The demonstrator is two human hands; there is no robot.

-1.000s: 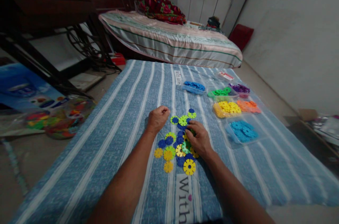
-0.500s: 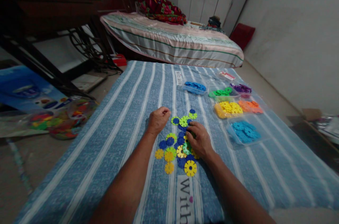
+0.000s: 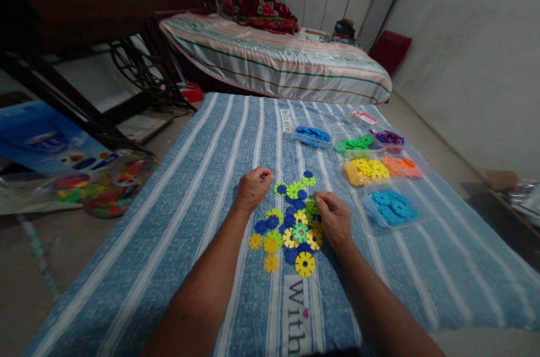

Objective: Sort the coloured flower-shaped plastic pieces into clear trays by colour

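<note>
My left hand (image 3: 253,188) is curled closed on the cloth, left of a loose pile of notched plastic discs; its thumb and fingertip meet, and anything between them is too small to make out. My right hand (image 3: 335,216) is bent at the pile's right edge, fingers together and partly hidden, beside a lime-green disc (image 3: 311,207). In the pile lie dark blue discs (image 3: 260,226), yellow discs (image 3: 304,263), lime discs (image 3: 296,190) and a mint-green disc (image 3: 300,233), several overlapping. A lime disc with a small blue one (image 3: 308,175) sits at the far end.
Clear tubs stand to the right, holding light blue discs (image 3: 392,206), yellow pieces (image 3: 366,169), orange pieces (image 3: 402,166), green pieces (image 3: 356,143), purple pieces (image 3: 388,138) and blue pieces (image 3: 312,134). Striped cloth (image 3: 202,188) covers the table. A bed (image 3: 270,59) stands beyond.
My right hand has moved right, off the middle of the pile, uncovering yellow, mint and lime discs. My left hand stays in about the same place. The view has shifted slightly.
</note>
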